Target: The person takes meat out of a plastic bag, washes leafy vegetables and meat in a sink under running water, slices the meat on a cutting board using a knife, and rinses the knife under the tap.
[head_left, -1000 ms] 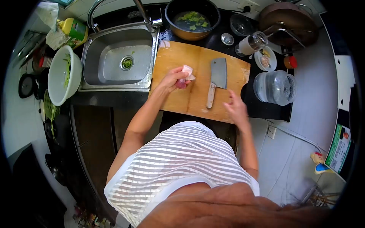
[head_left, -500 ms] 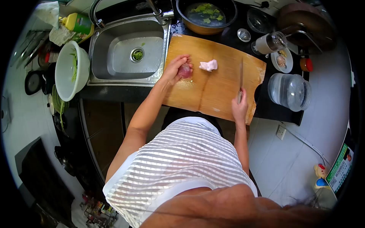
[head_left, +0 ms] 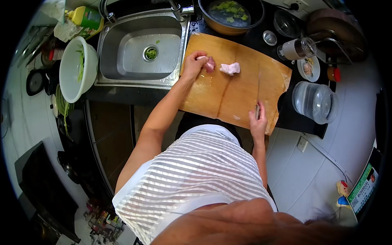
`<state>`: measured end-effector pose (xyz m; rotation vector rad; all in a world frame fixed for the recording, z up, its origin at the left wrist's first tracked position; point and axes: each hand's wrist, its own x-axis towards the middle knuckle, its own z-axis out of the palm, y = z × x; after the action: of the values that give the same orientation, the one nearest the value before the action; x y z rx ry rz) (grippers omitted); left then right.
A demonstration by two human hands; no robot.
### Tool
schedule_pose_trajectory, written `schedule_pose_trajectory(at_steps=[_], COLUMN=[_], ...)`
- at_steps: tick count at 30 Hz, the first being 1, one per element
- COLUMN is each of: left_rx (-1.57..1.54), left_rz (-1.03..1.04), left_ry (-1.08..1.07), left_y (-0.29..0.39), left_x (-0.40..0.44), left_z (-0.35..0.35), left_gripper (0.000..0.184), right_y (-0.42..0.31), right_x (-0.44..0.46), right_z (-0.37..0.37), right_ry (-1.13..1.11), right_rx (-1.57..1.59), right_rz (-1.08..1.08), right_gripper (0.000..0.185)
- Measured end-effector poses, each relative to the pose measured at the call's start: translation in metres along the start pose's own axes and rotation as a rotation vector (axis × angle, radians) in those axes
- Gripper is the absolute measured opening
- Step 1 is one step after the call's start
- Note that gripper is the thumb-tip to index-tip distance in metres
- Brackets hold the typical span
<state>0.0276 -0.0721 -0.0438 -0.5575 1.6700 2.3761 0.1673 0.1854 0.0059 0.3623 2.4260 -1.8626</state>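
On the left part of a wooden cutting board [head_left: 245,96], my left hand [head_left: 193,66] is closed on a piece of raw red meat [head_left: 210,64]. A second, paler pink-white piece of meat [head_left: 230,68] lies on the board just to its right, touched by neither hand. Near the board's right front edge, my right hand [head_left: 258,121] grips the handle of a knife [head_left: 258,87]. The blade points away from me and shows edge-on as a thin line. My palm and fingers cover much of the handle.
A steel sink [head_left: 141,51] with green scraps in its drain adjoins the board's left side. Behind stands a basin [head_left: 230,28] of water and leaves. A white bowl [head_left: 77,69], a glass jar [head_left: 296,49], a small plate [head_left: 309,68] and a large water container [head_left: 314,102] flank the workspace.
The left hand has turned the red meat and shifted its grip, so more of the piece shows now. The knife stays in the right hand. The whole view has shifted slightly.
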Motion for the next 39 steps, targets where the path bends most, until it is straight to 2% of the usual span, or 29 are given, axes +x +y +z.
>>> schedule_pose_trajectory(at_steps=[2,4,8,10,11,13,14,16,18,20,24,26,27,28,30,31,35,37,39], left_rx=[0.011,-0.142,-0.15,0.743,0.741,1.063,1.057,0.968,1.034,1.278,1.195,0.621,0.327,0.33,-0.299,-0.452,-0.446,-0.342,-0.233], left_rz=[0.024,0.035,0.022,0.593,0.593,0.953,0.952,0.779,0.806,0.744,0.77,0.404,0.18,0.176,-0.214,-0.351,-0.351,-0.34,-0.344], left_ry=[0.007,0.055,0.052,0.224,0.217,0.117,0.112,-0.277,-0.288,-0.293,-0.261,-0.174,-0.298,-0.291,-0.374,-0.487,-0.407,-0.284,-0.277], left_y=[0.0,0.003,0.014,0.018,0.021,0.026,0.021,0.007,-0.001,-0.007,-0.013,-0.008,-0.006,-0.001,0.012,0.014,-0.008,-0.013,-0.029], left_x=[0.0,-0.003,-0.006,-0.006,-0.008,-0.014,-0.017,-0.019,-0.015,-0.009,-0.007,-0.022,-0.029,-0.039,-0.063,-0.073,-0.092,-0.097,-0.095], left_z=[-0.003,-0.004,-0.001,0.004,0.009,0.018,0.024,0.044,0.063,0.073,0.073,0.07,0.063,0.059,0.055,0.046,0.027,0.023,0.009], left_gripper=[0.017,0.016,0.018,0.026,0.026,0.033,0.033,0.031,0.03,0.029,0.027,0.022,0.021,0.021,0.024,0.025,0.025,0.026,0.026], right_y=[-0.005,0.002,0.005,0.006,0.007,0.008,0.009,0.011,0.008,-0.002,0.001,0.001,0.0,-0.002,-0.005,-0.007,-0.007,-0.008,-0.008], right_x=[-0.004,-0.008,-0.009,-0.01,-0.01,-0.01,-0.011,-0.012,-0.013,-0.015,-0.017,-0.019,-0.02,-0.02,-0.02,-0.019,-0.013,-0.01,-0.009], right_z=[-0.002,-0.005,-0.008,-0.009,-0.011,-0.013,-0.014,-0.016,-0.016,-0.018,-0.021,-0.022,-0.023,-0.025,-0.025,-0.024,-0.019,-0.016,-0.014], right_ry=[-0.033,-0.034,-0.036,-0.044,-0.042,-0.04,-0.038,-0.037,-0.035,-0.059,-0.038,-0.067,-0.07,-0.107,-0.158,-0.19,-0.309,-0.344,-0.376], right_rx=[-0.028,0.003,0.055,0.056,0.051,0.084,0.101,0.112,0.107,0.144,0.169,0.178,0.182,0.223,0.262,0.276,0.229,0.178,0.128], right_rz=[0.027,0.108,0.194,0.187,0.182,0.19,0.197,0.205,0.205,0.271,0.204,0.245,0.249,0.28,0.314,0.322,0.333,0.323,0.316], right_gripper=[0.045,0.045,0.046,0.046,0.046,0.047,0.047,0.047,0.047,0.046,0.046,0.049,0.049,0.05,0.051,0.052,0.052,0.052,0.051])
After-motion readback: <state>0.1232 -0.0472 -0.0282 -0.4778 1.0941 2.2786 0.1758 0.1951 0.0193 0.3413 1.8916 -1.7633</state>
